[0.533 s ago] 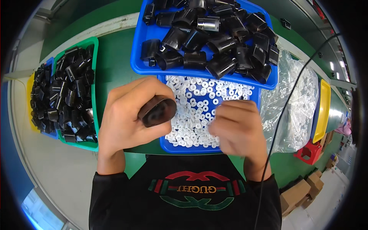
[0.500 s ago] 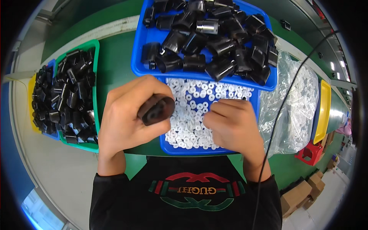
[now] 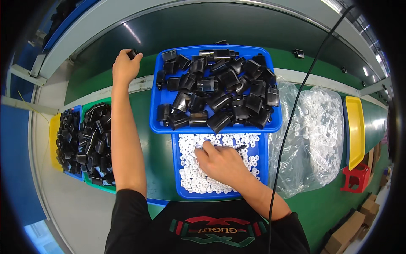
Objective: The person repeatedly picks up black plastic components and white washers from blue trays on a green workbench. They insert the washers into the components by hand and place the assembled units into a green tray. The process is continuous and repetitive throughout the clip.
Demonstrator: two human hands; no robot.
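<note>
- Left hand [image 3: 126, 67] fingers closed on a black part [image 3: 133, 54], arm stretched out to 10 o'clock; hand hides most of the part.
- Right hand [image 3: 222, 165] curled, fingertips down on white washers [image 3: 192, 180] near 6 o'clock. Can't tell if it has one pinched.
- Dark rod [image 3: 240, 148] sticks out past the right hand at its 1 o'clock; can't tell how it's held.
- Washers loose in the lower blue tray [image 3: 264, 163], 6 o'clock from view centre.
- Upper blue tray [image 3: 190, 130] at 12 o'clock, over the washer tray's far edge, heaped with black housings [image 3: 220, 101].
- Green tray [image 3: 99, 187] at 8 to 9 o'clock, also full of black pieces [image 3: 99, 139].
- Clear bag [image 3: 325, 127] of white pieces at 3 o'clock, yellow tray [image 3: 356, 127] just beyond.
- Red stool [image 3: 356, 178] toward 4 o'clock.
</note>
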